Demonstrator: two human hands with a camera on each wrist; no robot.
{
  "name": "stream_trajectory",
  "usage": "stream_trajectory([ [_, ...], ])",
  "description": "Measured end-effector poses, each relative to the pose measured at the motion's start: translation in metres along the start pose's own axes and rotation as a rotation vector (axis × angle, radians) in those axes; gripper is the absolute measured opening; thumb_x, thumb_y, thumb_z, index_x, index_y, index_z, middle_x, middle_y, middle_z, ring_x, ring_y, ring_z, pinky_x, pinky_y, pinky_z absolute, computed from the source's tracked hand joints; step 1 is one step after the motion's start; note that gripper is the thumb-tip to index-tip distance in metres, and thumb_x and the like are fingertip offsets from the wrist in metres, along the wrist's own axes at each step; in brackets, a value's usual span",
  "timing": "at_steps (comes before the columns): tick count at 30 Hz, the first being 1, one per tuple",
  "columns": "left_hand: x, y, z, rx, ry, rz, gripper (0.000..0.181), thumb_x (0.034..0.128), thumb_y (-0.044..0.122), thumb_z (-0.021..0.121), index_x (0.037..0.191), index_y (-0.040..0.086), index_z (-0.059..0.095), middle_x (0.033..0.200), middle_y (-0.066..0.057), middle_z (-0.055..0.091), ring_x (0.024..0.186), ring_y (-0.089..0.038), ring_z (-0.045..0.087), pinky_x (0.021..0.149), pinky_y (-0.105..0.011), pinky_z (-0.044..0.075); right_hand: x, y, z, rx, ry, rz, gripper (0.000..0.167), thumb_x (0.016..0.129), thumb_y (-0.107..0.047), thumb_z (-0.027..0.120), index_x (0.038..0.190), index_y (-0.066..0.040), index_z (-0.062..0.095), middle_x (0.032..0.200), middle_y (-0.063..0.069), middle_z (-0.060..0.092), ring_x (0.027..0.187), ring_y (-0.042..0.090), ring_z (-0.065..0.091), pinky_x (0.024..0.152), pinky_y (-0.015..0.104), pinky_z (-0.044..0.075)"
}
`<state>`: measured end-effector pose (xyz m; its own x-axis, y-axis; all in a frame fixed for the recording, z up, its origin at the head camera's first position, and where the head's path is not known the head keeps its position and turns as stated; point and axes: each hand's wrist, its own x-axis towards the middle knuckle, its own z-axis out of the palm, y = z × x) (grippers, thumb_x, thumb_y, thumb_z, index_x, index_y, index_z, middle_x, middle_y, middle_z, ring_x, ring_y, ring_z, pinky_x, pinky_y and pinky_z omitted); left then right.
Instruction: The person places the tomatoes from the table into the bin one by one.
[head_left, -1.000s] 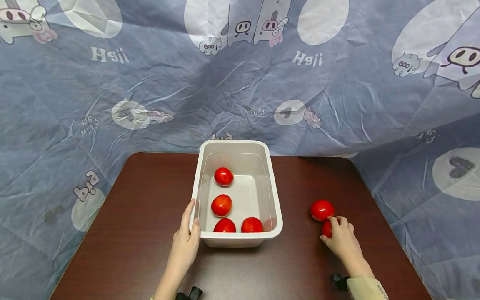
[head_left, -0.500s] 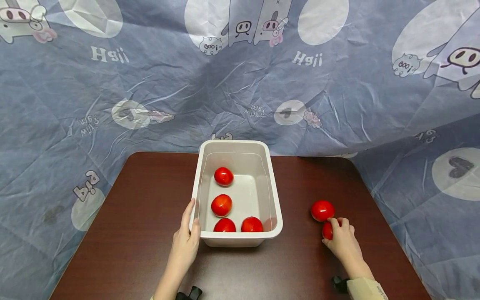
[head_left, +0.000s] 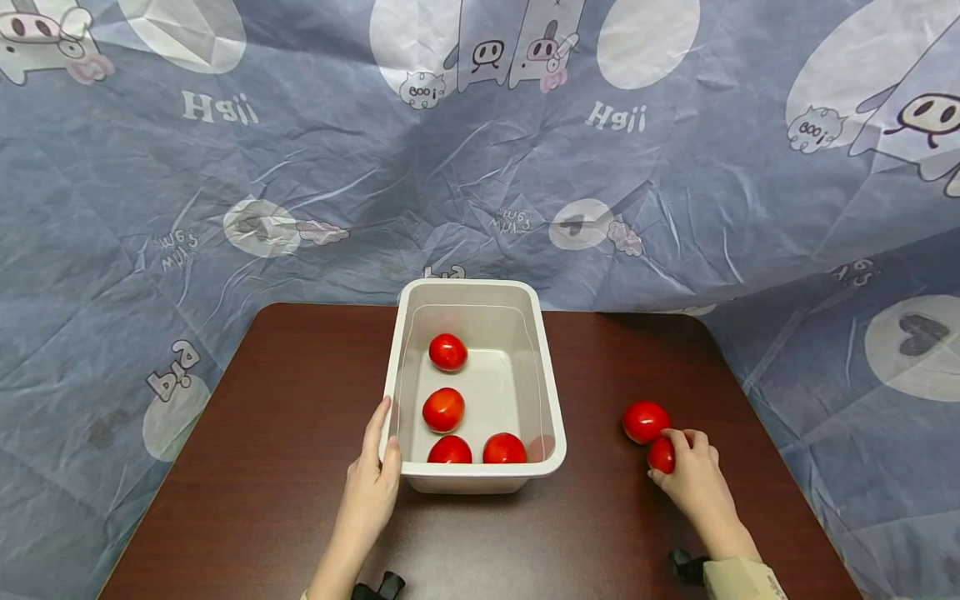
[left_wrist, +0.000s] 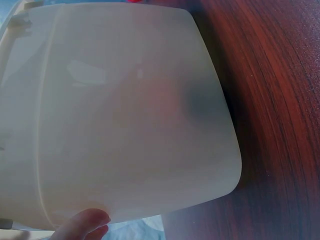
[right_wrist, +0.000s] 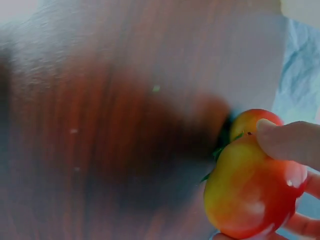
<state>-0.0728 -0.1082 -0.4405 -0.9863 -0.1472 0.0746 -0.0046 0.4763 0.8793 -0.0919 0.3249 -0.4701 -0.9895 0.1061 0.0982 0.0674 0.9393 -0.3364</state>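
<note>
Several red tomatoes point(head_left: 443, 410) lie inside a pale plastic tub point(head_left: 551, 400) on the table. My left hand point(head_left: 371, 475) rests against the tub's left side near its front corner, fingers fairly straight along the rim. In the left wrist view, fingertips point(left_wrist: 87, 225) touch the tub's outer wall point(left_wrist: 130, 115). To the right of the tub, my right hand point(head_left: 693, 475) grips a tomato point(head_left: 661, 456) between thumb and fingers. Another tomato point(head_left: 646, 422) lies just beyond it. The right wrist view shows the gripped tomato point(right_wrist: 250, 190) with yellowish skin near its green stem end, partly covering the farther tomato point(right_wrist: 255, 117).
A dark brown wooden table point(head_left: 300, 417) carries everything. Behind it and at the sides hangs a blue-grey cloth point(head_left: 300, 167) with cartoon prints, close to the table's back edge. The tub's walls stand between the right-hand tomatoes and those inside.
My right hand has shifted slightly to the right, and the tomato in it has moved a little the same way and shows more. The left hand and tub have stayed put.
</note>
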Motion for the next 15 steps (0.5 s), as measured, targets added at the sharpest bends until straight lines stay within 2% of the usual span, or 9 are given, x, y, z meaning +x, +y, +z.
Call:
stream_trajectory([
  [5, 0.0, 0.001, 0.0, -0.006, -0.01, -0.022, 0.057, 0.1014, 0.02, 0.045, 0.153, 0.039, 0.03, 0.094, -0.015, 0.056, 0.062, -0.017, 0.04, 0.052, -0.032, 0.036, 0.002, -0.009, -0.007, 0.015, 0.016, -0.014, 0.065, 0.073, -0.009, 0.082, 0.128, 0.007, 0.051, 0.125, 0.036, 0.04, 0.108, 0.056, 0.041, 0.084, 0.067, 0.045],
  [10, 0.0, 0.001, -0.001, -0.003, -0.008, -0.025, 0.056, 0.1014, 0.021, 0.045, 0.153, 0.039, 0.03, 0.085, -0.009, 0.051, 0.06, -0.015, 0.038, 0.051, -0.032, 0.036, 0.004, -0.021, -0.014, 0.026, 0.044, -0.044, 0.066, 0.073, -0.009, 0.082, 0.129, 0.006, 0.051, 0.127, 0.035, 0.04, 0.11, 0.054, 0.039, 0.082, 0.069, 0.047],
  [14, 0.0, 0.001, -0.001, -0.001, -0.01, -0.027, 0.056, 0.1016, 0.021, 0.045, 0.153, 0.04, 0.03, 0.075, -0.006, 0.042, 0.058, -0.014, 0.034, 0.051, -0.031, 0.035, 0.004, -0.031, -0.02, 0.039, 0.067, -0.056, 0.064, 0.073, -0.008, 0.082, 0.128, 0.004, 0.051, 0.129, 0.033, 0.04, 0.112, 0.053, 0.039, 0.082, 0.069, 0.047],
  [15, 0.0, 0.001, 0.0, -0.001, -0.007, -0.022, 0.056, 0.1016, 0.021, 0.045, 0.153, 0.039, 0.03, 0.078, -0.007, 0.045, 0.059, -0.014, 0.035, 0.051, -0.031, 0.035, 0.005, -0.034, -0.022, 0.042, 0.075, -0.062, 0.064, 0.073, -0.007, 0.082, 0.129, 0.003, 0.051, 0.129, 0.032, 0.04, 0.113, 0.053, 0.039, 0.082, 0.069, 0.047],
])
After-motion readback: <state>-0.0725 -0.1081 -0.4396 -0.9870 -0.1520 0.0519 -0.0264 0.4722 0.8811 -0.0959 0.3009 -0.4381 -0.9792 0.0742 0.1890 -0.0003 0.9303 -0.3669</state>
